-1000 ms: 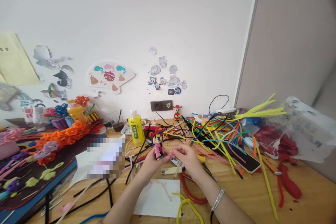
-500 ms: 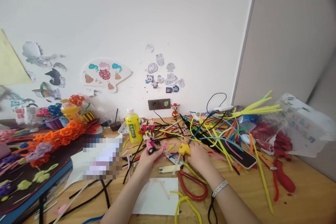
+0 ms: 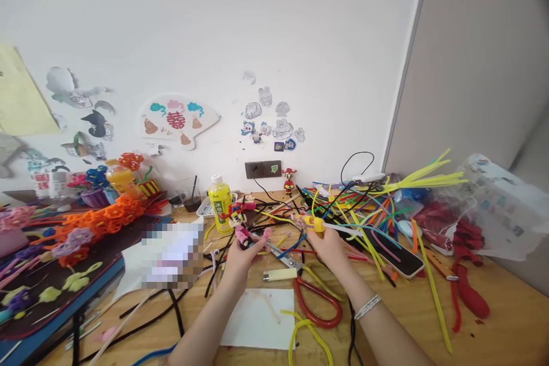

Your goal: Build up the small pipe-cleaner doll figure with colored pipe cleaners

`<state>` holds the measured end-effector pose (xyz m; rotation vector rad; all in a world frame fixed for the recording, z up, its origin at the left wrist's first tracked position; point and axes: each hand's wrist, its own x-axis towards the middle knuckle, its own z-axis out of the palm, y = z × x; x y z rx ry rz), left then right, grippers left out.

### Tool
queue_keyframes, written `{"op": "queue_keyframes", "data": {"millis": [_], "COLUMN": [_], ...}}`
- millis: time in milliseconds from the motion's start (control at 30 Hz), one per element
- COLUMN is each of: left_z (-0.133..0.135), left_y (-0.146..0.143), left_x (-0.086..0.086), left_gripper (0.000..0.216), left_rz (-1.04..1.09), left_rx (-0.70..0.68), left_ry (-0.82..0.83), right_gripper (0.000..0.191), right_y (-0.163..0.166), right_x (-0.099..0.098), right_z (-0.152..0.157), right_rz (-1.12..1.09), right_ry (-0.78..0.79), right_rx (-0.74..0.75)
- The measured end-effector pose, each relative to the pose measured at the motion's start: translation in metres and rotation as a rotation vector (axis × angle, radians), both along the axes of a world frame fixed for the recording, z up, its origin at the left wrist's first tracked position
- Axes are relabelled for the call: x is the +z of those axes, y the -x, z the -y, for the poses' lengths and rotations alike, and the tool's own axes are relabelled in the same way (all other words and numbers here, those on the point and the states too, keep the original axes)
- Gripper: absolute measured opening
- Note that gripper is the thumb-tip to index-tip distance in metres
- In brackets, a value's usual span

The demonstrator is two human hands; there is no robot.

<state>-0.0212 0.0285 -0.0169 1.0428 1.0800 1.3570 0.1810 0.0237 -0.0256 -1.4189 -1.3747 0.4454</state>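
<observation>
My left hand (image 3: 241, 256) is closed on a small doll (image 3: 238, 221) with a red headdress, black hair and pink clothing, which leans slightly left. A fuzzy pink piece (image 3: 266, 233) shows at that hand's fingertips. My right hand (image 3: 326, 245) grips a yellow hot glue gun (image 3: 314, 222), its nozzle toward the doll but apart from it. From the gun's back a translucent glue stick (image 3: 341, 229) sticks out to the right. Between and below the hands lie red-handled scissors (image 3: 318, 304), blades partly showing, and a pale lighter (image 3: 279, 275).
A white sheet (image 3: 257, 320) lies in front. Colourful pipe cleaners (image 3: 364, 217) and a phone (image 3: 403, 260) crowd the right. Behind stand a yellow drink bottle (image 3: 219, 200) and a small red figure (image 3: 290, 180). Fuzzy orange flowers (image 3: 100, 223) fill the left.
The glue gun has turned in my right hand: its glue stick pointed down toward me and now points right. My left hand still holds the doll, which is tilted a little more.
</observation>
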Motion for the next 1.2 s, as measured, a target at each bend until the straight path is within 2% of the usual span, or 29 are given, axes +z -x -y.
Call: {"op": "queue_keyframes", "data": {"millis": [133, 267, 433, 767, 1000, 1200], "left_z": [-0.002, -0.004, -0.003, 0.000, 0.004, 0.005], "left_y": [0.000, 0.001, 0.002, -0.002, -0.003, -0.002], "left_x": [-0.002, -0.005, -0.005, -0.001, 0.003, 0.004], "left_gripper": [0.034, 0.035, 0.034, 0.033, 0.033, 0.033], "left_rz": [-0.075, -0.075, -0.097, -0.069, -0.090, -0.082], "left_rx": [0.010, 0.007, 0.016, 0.000, 0.013, 0.012], "left_ry": [-0.004, -0.028, -0.032, -0.070, -0.033, -0.041], "right_gripper": [0.027, 0.038, 0.043, 0.044, 0.043, 0.047], "right_y": [0.007, 0.014, 0.018, 0.017, 0.017, 0.016], "right_x": [0.005, 0.004, -0.002, -0.013, -0.014, -0.021], "right_z": [0.005, 0.008, 0.006, 0.000, -0.002, -0.007], "right_rz": [-0.128, -0.266, -0.288, -0.232, -0.237, -0.233], "right_ry": [0.036, 0.029, 0.027, -0.004, 0.032, 0.040], "right_rx": [0.117, 0.165, 0.234, 0.171, 0.172, 0.109]}}
